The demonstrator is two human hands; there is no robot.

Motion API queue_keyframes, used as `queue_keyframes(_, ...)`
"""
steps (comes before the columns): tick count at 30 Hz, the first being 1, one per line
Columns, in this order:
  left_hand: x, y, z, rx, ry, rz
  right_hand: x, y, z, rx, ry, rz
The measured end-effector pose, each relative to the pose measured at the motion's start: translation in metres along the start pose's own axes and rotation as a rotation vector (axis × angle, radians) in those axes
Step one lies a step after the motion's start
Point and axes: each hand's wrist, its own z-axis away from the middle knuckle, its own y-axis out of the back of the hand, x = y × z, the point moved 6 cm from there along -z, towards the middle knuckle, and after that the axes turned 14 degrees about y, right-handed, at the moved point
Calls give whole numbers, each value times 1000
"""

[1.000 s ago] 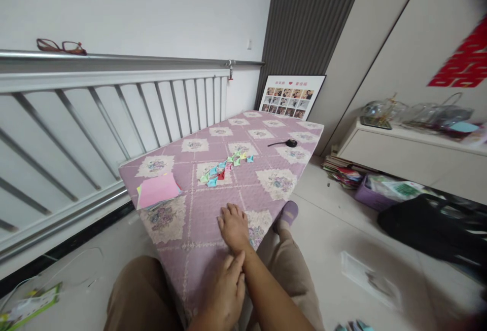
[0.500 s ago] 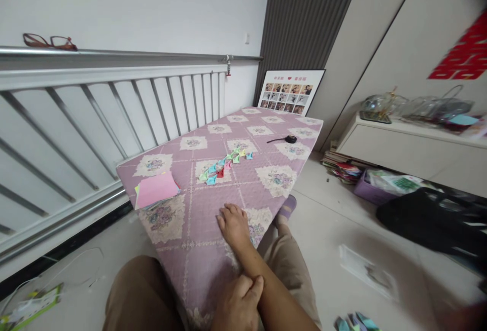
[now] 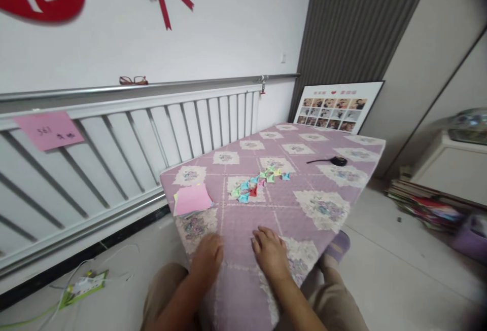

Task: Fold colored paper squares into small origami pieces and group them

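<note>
My right hand (image 3: pixel 269 247) lies palm down on the pink floral tablecloth (image 3: pixel 238 280), its fingers loosely stretched out and holding nothing. Beside it on the left is my left hand (image 3: pixel 207 257), over the near left part of the table; motion blurs it and its fingers are partly hidden. Closest to this hand is a stack of coloured paper sheets (image 3: pixel 193 199) with a pink one on top. Beyond my hands, several small folded paper pieces (image 3: pixel 253 191) in green, blue, red, pink and yellow sit in a slanting cluster.
A black object with a thin tail (image 3: pixel 338 161) rests farther back on the table. A white radiator (image 3: pixel 198 128) runs along the left, with glasses (image 3: pixel 133 80) on the pipe above. A photo board (image 3: pixel 335 108) leans at the back. On the floor lies a power strip (image 3: pixel 85 288).
My left hand has come off my right forearm and moved left over the table. My right hand stays on the cloth. The view has turned left, bringing red wall decorations into sight.
</note>
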Motion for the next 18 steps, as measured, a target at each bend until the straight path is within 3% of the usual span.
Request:
queue_keyframes(4,-53,34,-71,65,122,-127,5,-3,-1,-30,-21,27)
queue_keyframes(7,-76,40,-103,35,159,-222,7,-4,-3,-30,-23,40)
queue_keyframes(13,-91,23,-128,-110,154,-357,8,-5,-4,-32,-25,61)
queue_keyframes(18,-98,20,-134,-146,152,-369,9,-5,-3,-31,-19,70)
